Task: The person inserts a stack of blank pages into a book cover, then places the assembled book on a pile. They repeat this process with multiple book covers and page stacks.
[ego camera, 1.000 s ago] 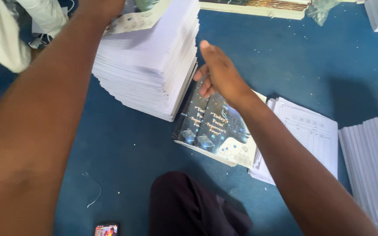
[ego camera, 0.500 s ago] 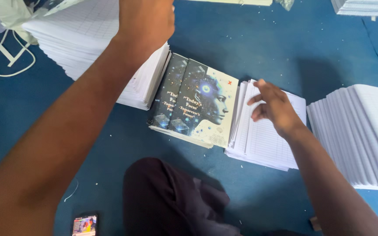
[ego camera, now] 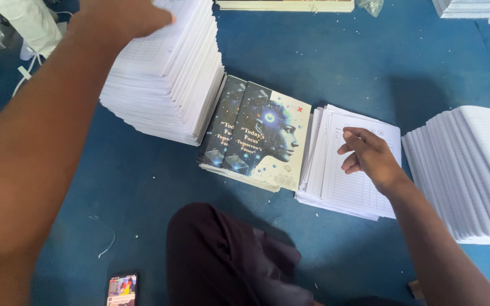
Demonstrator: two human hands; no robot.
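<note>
My left hand (ego camera: 121, 17) rests on top of a tall stack of white ruled sheets (ego camera: 168, 85) at the upper left, fingers laid over the top sheet. My right hand (ego camera: 367, 153) lies with loosely curled fingers on a low pile of ruled pages (ego camera: 350, 181) right of centre; whether it grips a sheet I cannot tell. Between the two piles sits a short stack of printed covers (ego camera: 262, 139), dark blue with a face in profile on a cream ground.
A fanned stack of white sheets (ego camera: 474, 170) stands at the right. More stacks lie along the far edge (ego camera: 284, 5) and top right corner (ego camera: 474, 7). My dark trouser knee (ego camera: 222, 255) is at the bottom centre, a lit phone (ego camera: 123, 289) beside it on the blue floor (ego camera: 370, 62).
My right hand moved from the printed covers across to the low pile of ruled pages. My left hand stayed on the tall stack. The view shifted slightly.
</note>
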